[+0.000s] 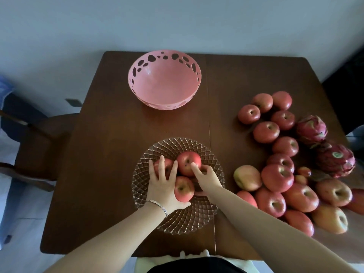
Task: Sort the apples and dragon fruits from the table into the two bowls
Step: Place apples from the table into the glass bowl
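A clear cut-glass bowl (pixel 197 219) stands at the near middle of the brown table (pixel 98 154) and holds several red apples (pixel 188 163). My left hand (pixel 163 186) lies flat over them with its fingers spread across the left apple. Its thumb curls under the front apple (pixel 184 191). My right hand (pixel 207 177) reaches in from the right, its fingers curled over an apple that is mostly hidden. An empty pink bowl (pixel 164 83) with cut-out holes stands at the far middle. Several more apples (pixel 276 177) and two dragon fruits (pixel 311 128) lie on the right.
The fruit pile runs along the table's right side down to the near edge. A wooden chair (pixel 35 146) stands to the left of the table, against a pale wall. A bracelet sits on my left wrist.
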Action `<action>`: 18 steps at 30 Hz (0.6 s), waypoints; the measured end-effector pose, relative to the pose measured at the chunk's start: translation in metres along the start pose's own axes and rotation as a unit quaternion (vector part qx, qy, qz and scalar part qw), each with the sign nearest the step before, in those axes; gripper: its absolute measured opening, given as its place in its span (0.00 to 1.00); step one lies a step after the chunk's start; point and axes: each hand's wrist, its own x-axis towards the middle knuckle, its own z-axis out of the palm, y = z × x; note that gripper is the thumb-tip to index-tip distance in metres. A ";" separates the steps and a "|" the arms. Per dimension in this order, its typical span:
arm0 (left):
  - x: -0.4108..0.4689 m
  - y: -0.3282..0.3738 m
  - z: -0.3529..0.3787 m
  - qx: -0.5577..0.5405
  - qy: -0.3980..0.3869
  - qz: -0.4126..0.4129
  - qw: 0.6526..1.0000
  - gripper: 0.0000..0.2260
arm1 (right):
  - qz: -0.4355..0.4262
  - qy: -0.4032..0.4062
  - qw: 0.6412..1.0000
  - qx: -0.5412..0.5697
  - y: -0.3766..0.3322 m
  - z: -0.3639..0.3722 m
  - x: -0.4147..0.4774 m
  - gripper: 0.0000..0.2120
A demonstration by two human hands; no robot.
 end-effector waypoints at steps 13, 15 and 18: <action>-0.001 0.017 -0.005 -0.036 0.010 -0.047 0.998 0.52 | -0.136 0.001 0.957 -0.257 0.013 -0.018 -0.019 0.16; -0.001 0.014 -0.007 -0.015 0.000 -0.034 0.999 0.52 | -0.272 0.076 0.896 -0.341 0.007 -0.044 -0.024 0.14; -0.004 0.013 -0.009 -0.007 -0.002 -0.029 1.000 0.53 | -0.283 0.154 0.800 -0.505 -0.006 -0.087 -0.019 0.21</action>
